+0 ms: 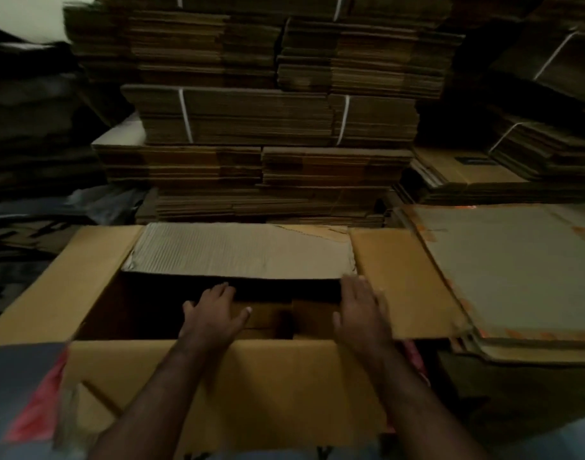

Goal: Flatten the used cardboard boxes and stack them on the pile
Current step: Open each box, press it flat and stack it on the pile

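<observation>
A: Report the position of the open cardboard box [218, 386].

B: It stands upright directly in front of the person, in the lower centre of the head view. All four top flaps are folded outward. The far flap [241, 250] shows a stripped, ribbed inner face. The left flap [62, 287] and right flap [404, 283] lie spread to the sides. The interior is dark; its floor is only partly legible.

A: Hand status?

B: The left hand [215, 313] reaches down into the opening, fingers extended and spread, thumb out to the side. It grasps nothing. The right hand [362, 310] sits at the right inner edge of the opening, where the right flap begins, fingers straight and together. Whether it touches the cardboard cannot be confirmed; it is slightly blurred. It holds nothing.

A: Surroundings?

B: The right flap overlaps a pile of flattened boxes [516, 270] lying just beside the box, on its right. Behind the box rise tall stacks of flat cardboard [268, 121]; some bundles are bound with white straps [186, 116]. Darker stacks stand at the far left and upper right.
</observation>
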Motion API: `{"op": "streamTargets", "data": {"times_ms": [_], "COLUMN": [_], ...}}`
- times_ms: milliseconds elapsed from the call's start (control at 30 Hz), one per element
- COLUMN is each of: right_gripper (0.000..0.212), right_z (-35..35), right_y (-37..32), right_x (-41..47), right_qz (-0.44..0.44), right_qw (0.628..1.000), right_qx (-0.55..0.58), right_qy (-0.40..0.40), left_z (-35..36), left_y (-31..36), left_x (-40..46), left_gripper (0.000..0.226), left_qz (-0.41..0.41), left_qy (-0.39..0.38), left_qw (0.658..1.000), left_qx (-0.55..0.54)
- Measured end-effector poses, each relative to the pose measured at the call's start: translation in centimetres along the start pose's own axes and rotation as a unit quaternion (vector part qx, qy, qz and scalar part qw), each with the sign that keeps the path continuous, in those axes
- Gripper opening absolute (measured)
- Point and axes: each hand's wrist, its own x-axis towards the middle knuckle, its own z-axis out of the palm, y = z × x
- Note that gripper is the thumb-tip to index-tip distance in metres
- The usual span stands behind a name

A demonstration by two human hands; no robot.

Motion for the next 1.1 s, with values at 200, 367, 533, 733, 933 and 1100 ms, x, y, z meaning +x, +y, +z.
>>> {"op": "streamTargets", "data": {"times_ms": [200,367,533,733,933,1100], "right_gripper": [0.083,0.091,0.107,0.063,0.032,0.052], "right_z": [3.2,3.8,1.5,1.9,3.6,4.0], "right_y": [-8.0,-10.2,-12.0,-12.2,-12.1,-11.9], "right_x": [3.3,6.4,13.8,24.3,26.0,23.0], "right_qz": [-0.127,-0.158,-0.146,-0.099,-0.073,-0.079], "right_qw": [0.954,0.979,0.982,0.986,0.987,0.994], "right_qx": [0.024,-0.07,-0.121,-0.126,-0.136,-0.059], "right_qy": [-0.27,-0.106,0.0,-0.045,-0.046,-0.056], "left_z": [-0.2,0.1,0.6,0.7,0.9,0.9], "left_y": [0.4,0.1,-0.4,-0.6,-0.6,-0.4], "left_x": [0.1,0.1,0.6,1.5,2.9,2.7], "left_gripper": [0.081,0.088,0.088,0.08,0.073,0.061], "left_qz": [-0.001,0.008,0.01,0.007,-0.002,0.002], "left_qy": [-0.048,-0.015,-0.005,-0.023,-0.027,-0.002], "left_qw": [0.999,0.999,0.999,0.999,0.999,1.0], "left_qx": [-0.012,-0.029,-0.034,-0.03,-0.024,-0.007]}}
